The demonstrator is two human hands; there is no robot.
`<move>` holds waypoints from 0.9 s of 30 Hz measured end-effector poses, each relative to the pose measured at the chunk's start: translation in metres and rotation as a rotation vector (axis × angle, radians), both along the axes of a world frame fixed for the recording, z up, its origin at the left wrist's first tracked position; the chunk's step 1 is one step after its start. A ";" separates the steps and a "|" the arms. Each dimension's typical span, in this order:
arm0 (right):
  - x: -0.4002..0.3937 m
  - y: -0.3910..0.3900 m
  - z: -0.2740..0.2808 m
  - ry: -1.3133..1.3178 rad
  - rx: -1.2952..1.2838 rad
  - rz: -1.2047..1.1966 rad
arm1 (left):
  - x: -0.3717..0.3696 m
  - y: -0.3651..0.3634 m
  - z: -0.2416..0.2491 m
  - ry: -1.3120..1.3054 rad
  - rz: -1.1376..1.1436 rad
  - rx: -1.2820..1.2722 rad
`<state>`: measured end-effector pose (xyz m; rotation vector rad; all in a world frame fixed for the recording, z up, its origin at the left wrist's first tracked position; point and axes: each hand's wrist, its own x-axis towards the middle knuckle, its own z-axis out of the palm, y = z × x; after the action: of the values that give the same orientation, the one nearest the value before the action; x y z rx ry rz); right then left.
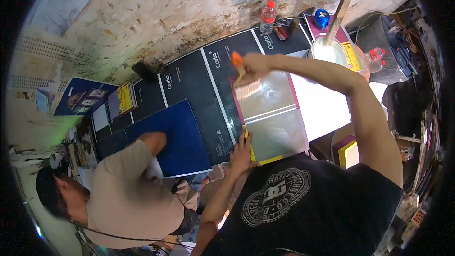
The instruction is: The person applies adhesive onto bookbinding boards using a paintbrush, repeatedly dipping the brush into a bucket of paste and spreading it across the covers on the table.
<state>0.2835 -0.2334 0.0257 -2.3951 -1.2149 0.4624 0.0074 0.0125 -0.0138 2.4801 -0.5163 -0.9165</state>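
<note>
Seen from the middle of our panel (272,135), which lies flat before us on the black table covering (196,85), our right hand (256,65) is toward 11 o'clock, its fingers closed around the orange-tipped handle of a wide brush (247,87). The pale bristles are over the panel's upper-left part; motion blurs them, so we cannot tell whether they touch it. Our left hand (241,155) is at 8 o'clock, open with its fingers extended, resting against the panel's yellow-edged lower-left border and grasping nothing that we can make out. The panel has a grey-beige face crossed by a pale double band, with maroon along its sides. Toward 3 o'clock we see a white sheet (318,109); between 1 and 2 stands a bucket (328,53) of whitish liquid, a wooden stick (338,16) leaning in it. A red-capped bottle (267,19) stands at 12. At 8 o'clock a co-worker (128,189) in a beige shirt reaches over a dark blue board (177,135), which lies toward 9.
</note>
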 end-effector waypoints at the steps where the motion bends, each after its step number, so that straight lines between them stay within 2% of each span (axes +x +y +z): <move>1: 0.004 -0.010 0.003 0.019 0.081 -0.145 | 0.000 0.000 0.002 0.005 -0.004 0.005; 2: 0.011 -0.021 0.009 0.036 0.161 -0.289 | 0.001 -0.001 0.006 0.009 -0.007 0.007; 3: 0.017 -0.035 0.012 -0.099 0.201 -0.371 | 0.002 -0.002 0.008 0.012 -0.008 0.011; 6: -0.004 -0.054 0.013 -0.194 0.288 -0.409 | 0.000 0.002 -0.001 -0.007 0.001 -0.051; 7: -0.014 -0.058 0.007 -0.032 0.336 -0.303 | -0.001 0.003 -0.006 -0.027 -0.004 -0.062; 8: -0.024 -0.062 0.001 0.009 0.257 -0.236 | -0.001 0.004 -0.010 -0.047 -0.008 -0.072; 10: -0.023 -0.081 -0.013 -0.055 0.176 -0.326 | -0.004 0.007 -0.012 -0.059 -0.022 -0.073; 12: -0.023 -0.105 0.007 -0.169 0.246 -0.566 | 0.000 0.006 -0.011 -0.055 -0.031 -0.061; 13: -0.016 -0.107 0.013 -0.356 0.123 -0.657 | 0.002 0.006 -0.010 -0.055 -0.035 -0.057; 14: -0.023 -0.115 0.019 -0.340 0.163 -0.681 | 0.002 0.006 -0.008 -0.052 -0.039 -0.053; 16: -0.042 -0.111 0.021 -0.122 0.380 -0.666 | 0.001 0.005 -0.010 -0.079 -0.038 -0.088; 17: -0.054 -0.106 0.019 -0.043 0.343 -0.564 | -0.001 0.007 -0.015 -0.106 -0.035 -0.123; 18: -0.058 -0.109 0.004 -0.100 0.202 -0.460 | -0.003 0.009 -0.017 -0.133 -0.036 -0.155; 20: -0.057 -0.124 -0.008 -0.021 0.134 -0.551 | -0.003 0.011 -0.015 -0.122 -0.052 -0.126; 22: -0.056 -0.142 -0.005 -0.195 0.142 -0.819 | 0.002 0.007 -0.010 -0.099 -0.058 -0.099; 23: -0.058 -0.150 -0.005 -0.310 0.138 -0.881 | 0.004 0.007 -0.007 -0.075 -0.058 -0.080; 26: -0.107 -0.122 0.021 -0.228 0.425 -0.941 | 0.001 0.010 -0.011 -0.099 -0.062 -0.108; 27: -0.118 -0.123 0.001 -0.289 0.427 -0.829 | 0.001 0.011 -0.013 -0.126 -0.069 -0.132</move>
<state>0.1653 -0.3566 0.0265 -2.3509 -0.2722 -0.3720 0.0080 0.0235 -0.0271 2.4230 -0.6855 -0.7295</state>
